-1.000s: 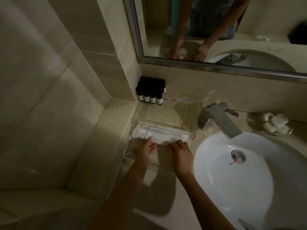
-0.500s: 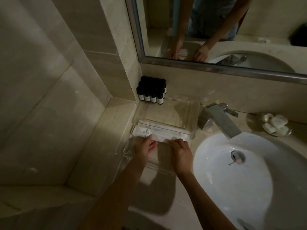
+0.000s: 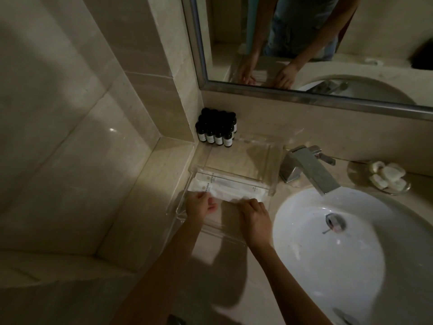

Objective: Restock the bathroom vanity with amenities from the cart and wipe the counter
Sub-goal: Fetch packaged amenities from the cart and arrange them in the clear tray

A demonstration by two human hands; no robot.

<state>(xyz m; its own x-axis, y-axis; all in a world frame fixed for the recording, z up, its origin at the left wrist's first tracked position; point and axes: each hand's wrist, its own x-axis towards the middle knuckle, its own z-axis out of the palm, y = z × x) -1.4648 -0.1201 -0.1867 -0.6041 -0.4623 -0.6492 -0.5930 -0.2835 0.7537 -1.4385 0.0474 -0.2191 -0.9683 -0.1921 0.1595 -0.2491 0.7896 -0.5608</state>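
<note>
acrylic tray (image 3: 234, 158) holds white packets (image 3: 234, 186); left hand (image 3: 199, 206), right hand (image 3: 254, 216) pinch them; dark bottles (image 3: 216, 130) behind, faucet (image 3: 309, 170) beside.

**One head camera, tipped down on the vanity corner**

A single wide-angle view, worn on the head, faces forward and down over the table (image 3: 210, 259). It's close. The left hand (image 3: 199, 206) and right hand (image 3: 255, 221) come up from the bottom edge to the white packet (image 3: 234, 191) at frame centre. The sink (image 3: 316, 266) fills the lower right. In the upper right, the mirror (image 3: 375, 24) shows the scene from the opposite side.
</note>
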